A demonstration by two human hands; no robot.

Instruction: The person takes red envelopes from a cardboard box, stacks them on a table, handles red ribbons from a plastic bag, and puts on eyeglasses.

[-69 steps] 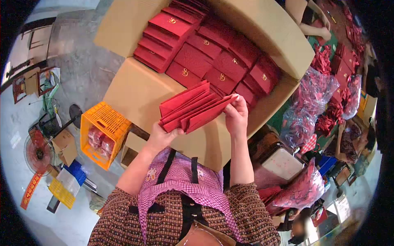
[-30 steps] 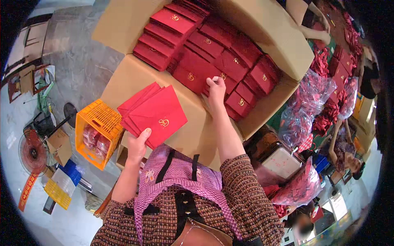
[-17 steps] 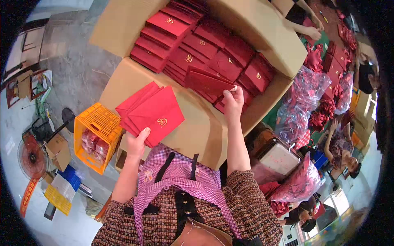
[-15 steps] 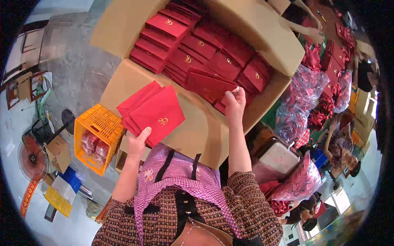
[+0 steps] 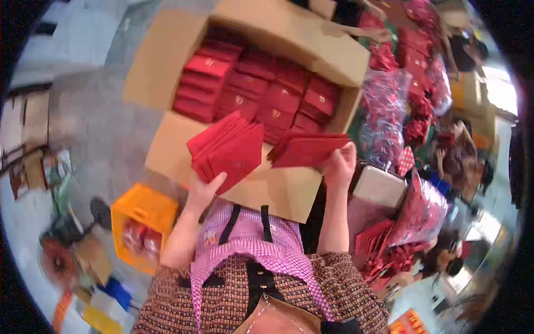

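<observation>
Left hand: a splayed bunch of red envelopes is being gripped by one end, thumb across the top, above the near edge of the box.
Right hand: a slimmer red stack is being pinched at its right end, over the box's near edge too; whether the flap is being touched can't be told.
Packed rows: more red ones are being held in tight rows inside the box, gold marks being shown on several.
Bunch slipping: probably the big worry tbh, since the layers are being fanned so loosely that inner ones are being left with little grip.
Stack drooping: its left end isn't being propped by fingers, so a spill onto the rows or flap is being risked.
Bent corners: creases are being invited if either bunch is being knocked against the rows or the box's edge.
Near flap: access from the front is being partly blocked by it, and a dark gap is being left beside its right corner, lol, perfect for losing one.
Left side: wrapped red packs are being held in an orange crate.
Right side: space is being crowded by a pale case and clear plastic bags; a co-worker's forearm is being seen near the far right corner.
</observation>
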